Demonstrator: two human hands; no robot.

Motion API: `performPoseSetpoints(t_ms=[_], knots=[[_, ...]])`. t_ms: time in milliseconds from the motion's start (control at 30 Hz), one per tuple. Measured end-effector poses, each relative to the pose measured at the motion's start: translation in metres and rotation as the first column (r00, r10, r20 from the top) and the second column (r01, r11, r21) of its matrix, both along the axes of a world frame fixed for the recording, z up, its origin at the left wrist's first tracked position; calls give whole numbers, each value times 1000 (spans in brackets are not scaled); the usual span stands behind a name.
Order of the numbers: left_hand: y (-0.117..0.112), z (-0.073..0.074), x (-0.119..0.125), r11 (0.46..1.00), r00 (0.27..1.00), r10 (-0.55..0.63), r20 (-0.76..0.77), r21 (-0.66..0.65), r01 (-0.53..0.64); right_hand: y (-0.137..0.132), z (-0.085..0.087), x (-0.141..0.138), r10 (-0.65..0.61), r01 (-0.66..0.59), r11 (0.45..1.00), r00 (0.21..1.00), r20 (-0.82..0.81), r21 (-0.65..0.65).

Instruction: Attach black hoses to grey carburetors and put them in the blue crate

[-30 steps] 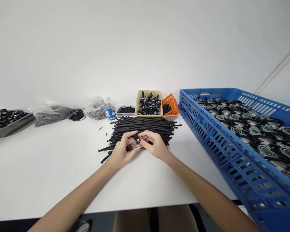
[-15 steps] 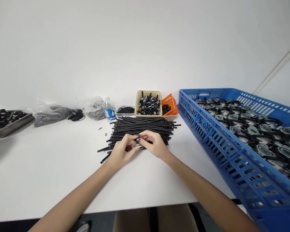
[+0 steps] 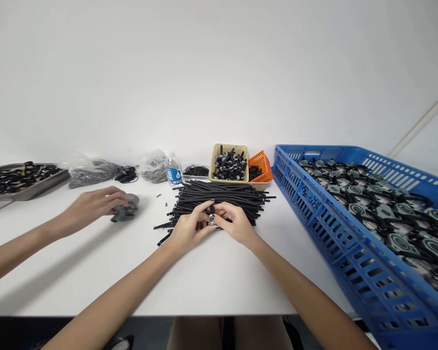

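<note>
In the head view, my left hand [image 3: 188, 228] and my right hand [image 3: 238, 224] meet at the near edge of a pile of black tubes [image 3: 222, 193]. Between their fingertips they pinch a small black-and-silver fitting [image 3: 212, 219]. Its lower part shines like metal, and the fingers cover much of the rest. Both hands are closed on it, just above the white table. On the left, a co-worker's hand [image 3: 104, 201] holds a grey cast part [image 3: 126, 209], blurred by motion.
A large blue crate [image 3: 314, 206] of grey castings with black hoses stands right. Behind the tubes are a beige basket [image 3: 212, 170] of fittings, an orange basket [image 3: 265, 167] and a water bottle [image 3: 173, 171]. Plastic bags [image 3: 91, 170] and a metal tray [image 3: 40, 187] sit left.
A co-worker's hand with a grey cast part has come in from the left. My hands stay together on the fitting, which now shows more of its silver side. The view has shifted slightly.
</note>
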State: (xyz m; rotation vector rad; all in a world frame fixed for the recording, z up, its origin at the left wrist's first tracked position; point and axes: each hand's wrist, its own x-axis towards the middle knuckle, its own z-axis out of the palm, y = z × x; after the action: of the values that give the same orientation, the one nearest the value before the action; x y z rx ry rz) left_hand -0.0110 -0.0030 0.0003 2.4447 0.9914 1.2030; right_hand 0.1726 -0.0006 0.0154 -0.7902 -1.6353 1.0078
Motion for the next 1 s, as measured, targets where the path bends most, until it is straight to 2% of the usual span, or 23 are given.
performPoseSetpoints(t_ms=[100,233,333,400,467,533,600,633,667,733,867,933,1000], knots=[[-1,2,0,999,999,30,-19,29,-30,0,2,1,5,-6,999,1000,27,51],[-15,16,-5,996,989,94,-111,16,-92,3,3,6,-99,100,987,995,-9,125],[-29,26,-24,974,961,226,-157,51,-221,9,1,12,-200,208,970,977,-70,127],[-36,31,-48,924,912,382,-145,86,-373,13,0,15,-259,269,954,962,-90,134],[-41,34,-80,805,785,591,-184,82,-587,15,-1,17,-298,308,940,951,-88,148],[-43,35,-113,622,587,761,-276,52,-781,14,0,17,-320,329,930,944,-77,161],[-42,35,-143,457,417,809,-415,-4,-890,12,1,16,-337,342,923,940,-60,177],[-40,33,-155,395,352,803,-481,-12,-919,11,2,16,-342,345,920,938,-53,186],[-37,31,-164,370,325,776,-540,-27,-929,11,2,16,-344,346,918,938,-46,193],[-31,25,-175,372,316,725,-612,-39,-928,11,3,16,-345,345,916,938,-39,202],[-20,15,-177,445,355,673,-649,-28,-895,17,0,19,-360,363,910,932,-52,199],[-18,16,-175,481,349,673,-652,28,-876,20,-2,20,-366,371,908,929,-62,194],[-21,23,-171,489,326,700,-635,94,-867,22,-2,21,-368,374,908,927,-67,189]])
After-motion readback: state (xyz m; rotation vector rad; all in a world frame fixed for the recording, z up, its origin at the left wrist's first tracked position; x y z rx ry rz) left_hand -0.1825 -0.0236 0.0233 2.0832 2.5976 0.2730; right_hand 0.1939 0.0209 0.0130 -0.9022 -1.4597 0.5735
